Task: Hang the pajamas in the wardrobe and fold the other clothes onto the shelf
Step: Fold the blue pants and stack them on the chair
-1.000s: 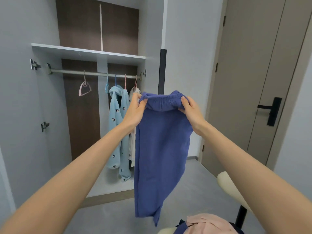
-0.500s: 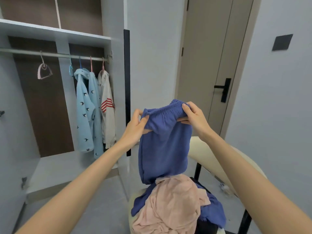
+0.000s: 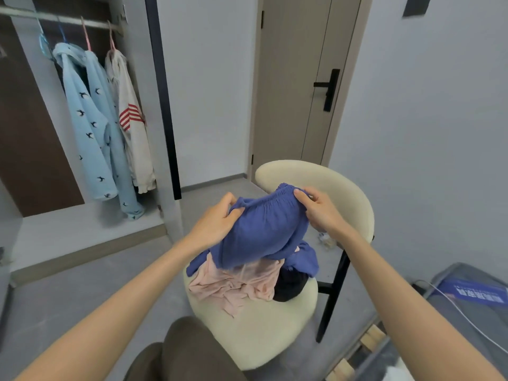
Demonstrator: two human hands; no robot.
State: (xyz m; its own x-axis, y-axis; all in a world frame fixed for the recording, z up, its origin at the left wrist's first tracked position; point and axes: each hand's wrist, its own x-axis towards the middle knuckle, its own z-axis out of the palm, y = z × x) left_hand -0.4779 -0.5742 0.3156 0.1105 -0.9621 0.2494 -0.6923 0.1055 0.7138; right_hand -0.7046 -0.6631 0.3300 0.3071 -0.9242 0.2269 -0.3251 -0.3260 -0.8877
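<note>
Left hand (image 3: 217,225) and right hand (image 3: 319,211) each pinch the elastic waistband of the blue knit trousers (image 3: 264,232), held over the pink garment (image 3: 236,284) on the cream upholstered chair (image 3: 255,334).

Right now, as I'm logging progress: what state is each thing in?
blue pants: bunched, held by the waistband
left hand: grips the waistband
right hand: grips the waistband
pink garment: crumpled on the chair
light blue pajamas: hanging on the rail
white striped top: hanging beside them
door: shut
</note>
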